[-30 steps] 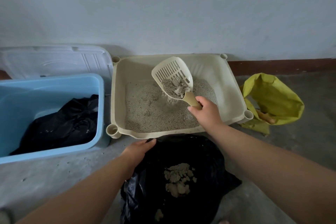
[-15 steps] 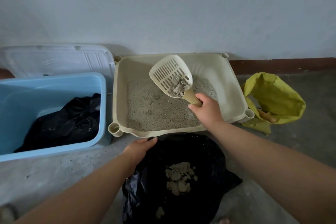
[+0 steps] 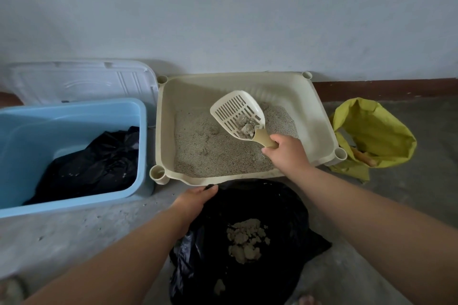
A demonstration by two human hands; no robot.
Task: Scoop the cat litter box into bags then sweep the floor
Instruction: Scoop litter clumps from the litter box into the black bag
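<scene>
Bin point(image 3: 74, 116): a blue tub is seen at the far left on the floor point(image 3: 74, 235), with crumpled black plastic point(image 3: 94, 163) inside it.
Lid point(image 3: 81, 82): a white lid is leaned against the wall behind the bin.
Left hand point(image 3: 192, 203): the fingers are clenched on the near-left rim of the black bag, just in front of the litter box.
Bag point(image 3: 280, 208): it is spread open on the floor between the forearms; pale clumps point(image 3: 245, 239) lie inside.
Litter box point(image 3: 319, 116): a cream tray is set against the wall, partly filled with grey litter point(image 3: 213, 153).
Scoop point(image 3: 238, 112): it is held above the litter, slotted face tilted up, a few clumps kept near the handle.
Right hand point(image 3: 287, 153): the fingers are wrapped around the scoop handle.
Yellow bag point(image 3: 379, 131): it is placed right of the box, mouth open.
</scene>
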